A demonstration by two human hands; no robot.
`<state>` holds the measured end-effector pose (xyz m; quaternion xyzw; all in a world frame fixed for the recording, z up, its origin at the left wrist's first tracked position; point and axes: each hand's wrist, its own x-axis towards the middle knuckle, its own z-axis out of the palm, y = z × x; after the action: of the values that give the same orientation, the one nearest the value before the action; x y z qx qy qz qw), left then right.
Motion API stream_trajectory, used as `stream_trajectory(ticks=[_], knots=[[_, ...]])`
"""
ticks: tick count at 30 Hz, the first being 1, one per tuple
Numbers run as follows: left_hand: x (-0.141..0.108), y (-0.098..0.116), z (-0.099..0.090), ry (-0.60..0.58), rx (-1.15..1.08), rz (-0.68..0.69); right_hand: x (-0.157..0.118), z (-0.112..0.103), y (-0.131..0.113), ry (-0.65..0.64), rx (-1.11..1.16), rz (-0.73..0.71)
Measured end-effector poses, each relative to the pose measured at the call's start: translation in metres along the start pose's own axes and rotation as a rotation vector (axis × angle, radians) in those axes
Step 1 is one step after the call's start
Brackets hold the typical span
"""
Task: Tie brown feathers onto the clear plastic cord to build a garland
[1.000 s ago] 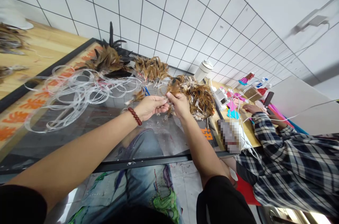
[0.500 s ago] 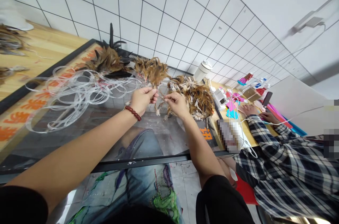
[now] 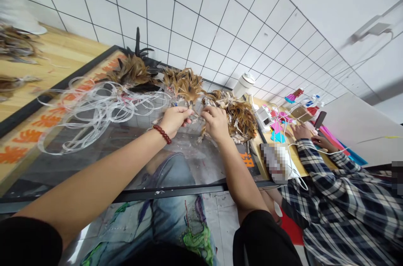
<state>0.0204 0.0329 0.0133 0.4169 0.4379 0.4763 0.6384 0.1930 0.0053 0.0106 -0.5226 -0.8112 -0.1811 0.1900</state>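
Note:
My left hand (image 3: 176,121), with a red-brown bead bracelet (image 3: 162,134) at the wrist, pinches the base of a small brown feather tuft (image 3: 190,91). The tuft points up, away from me. Close beside it, my right hand (image 3: 215,122) has its thumb and forefinger pinched; what lies between them is too small to make out. Beyond my hands sits a row of brown feather bundles (image 3: 171,78). A larger heap of brown feathers with pale fluffy bases (image 3: 242,118) lies just right of my right hand.
Clear plastic strips (image 3: 91,117) lie coiled on the left of the dark-framed tabletop (image 3: 132,159). A brown and black feather bundle (image 3: 134,69) is behind them. At the back right stands a white lidded cup (image 3: 244,84). A person in a plaid shirt (image 3: 327,182) works at right among coloured pieces.
My right hand has moved up and turned, its fingers now nearer my left fingertips. The feather tuft stays at my left hand. The whole view has shifted slightly.

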Motion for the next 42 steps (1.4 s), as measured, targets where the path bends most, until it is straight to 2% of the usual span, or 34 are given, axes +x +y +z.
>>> stream_trajectory(ticks=[4,7,10,14,17,22,25,28,32,36,39,42], knots=[[0.0,-0.005,-0.001,-0.177,0.055,-0.097,-0.001,-0.001,0.0,0.034,0.041,0.039],[-0.001,-0.008,-0.001,-0.219,-0.01,-0.113,0.001,0.002,-0.006,0.126,0.204,0.173],[0.001,-0.008,-0.001,-0.181,-0.08,-0.072,0.006,0.009,-0.011,0.192,0.553,0.452],[0.001,-0.007,-0.001,-0.161,-0.048,-0.002,0.012,0.017,-0.015,0.031,1.2,0.744],[-0.001,-0.008,0.0,-0.213,0.023,0.016,0.013,0.018,-0.016,-0.012,1.451,0.838],[0.0,-0.011,0.001,-0.181,0.003,0.018,0.013,0.017,-0.014,0.016,1.551,0.946],[0.001,-0.011,-0.001,-0.215,-0.088,0.005,0.014,0.018,-0.015,0.016,1.584,0.98],[0.001,-0.01,-0.002,-0.257,-0.151,0.004,0.014,0.019,-0.018,-0.009,1.593,0.971],[0.0,-0.009,-0.002,-0.244,-0.159,0.044,0.013,0.021,-0.022,-0.01,1.542,0.916],[0.002,-0.011,-0.003,-0.282,-0.208,-0.004,0.012,0.022,-0.022,-0.014,1.511,0.907],[0.004,-0.011,-0.005,-0.3,-0.202,-0.031,0.012,0.019,-0.02,-0.08,1.502,0.904],[0.004,-0.008,-0.007,-0.357,-0.207,-0.023,0.013,0.01,-0.018,-0.227,1.623,0.892]])
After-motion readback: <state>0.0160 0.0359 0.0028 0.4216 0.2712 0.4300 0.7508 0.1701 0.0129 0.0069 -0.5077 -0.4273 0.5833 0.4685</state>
